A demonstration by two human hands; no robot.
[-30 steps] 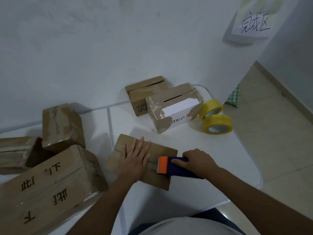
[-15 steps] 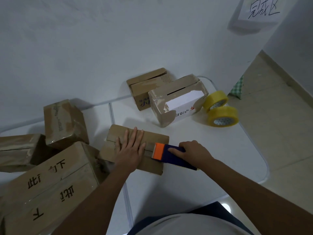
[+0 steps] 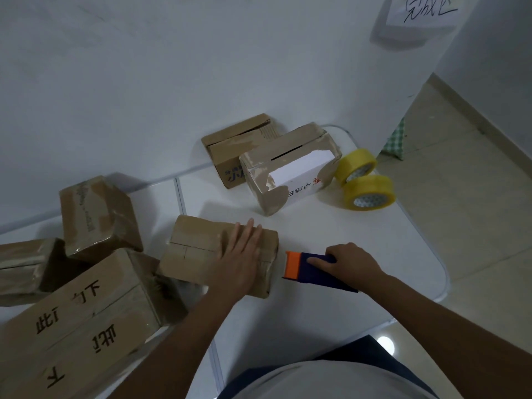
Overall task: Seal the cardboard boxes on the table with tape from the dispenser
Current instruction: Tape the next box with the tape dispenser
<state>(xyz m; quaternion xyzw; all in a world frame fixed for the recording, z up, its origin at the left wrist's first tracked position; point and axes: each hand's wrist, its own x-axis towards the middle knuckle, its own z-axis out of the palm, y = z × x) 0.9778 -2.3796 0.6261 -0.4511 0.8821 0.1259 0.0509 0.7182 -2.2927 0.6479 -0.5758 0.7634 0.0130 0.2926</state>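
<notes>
cardboard box (image 3: 198, 249) at table centre is pressed flat under the left hand (image 3: 241, 262), fingers straight and together on its right half. tape dispenser (image 3: 312, 269), blue body with orange head, is gripped by the right hand (image 3: 349, 264), index finger laid along its top; the orange head is held just off the box's right end, apart from it or barely touching, cannot be told. a seam line is seen across the box top left of the hand. white table (image 3: 359, 243) carries everything. behind the box, a white-and-brown carton (image 3: 290, 174) with a torn face is set against a brown carton (image 3: 239, 148) by the wall. right of those, two yellow tape rolls (image 3: 365, 182) are stacked near the table edge. left of the box, a taped carton (image 3: 98, 214) is tilted on a flat one (image 3: 23, 269), and a large printed carton (image 3: 77, 326) is placed nearest the camera. a handwritten paper sign (image 3: 423, 10) is fixed to the wall top right.
</notes>
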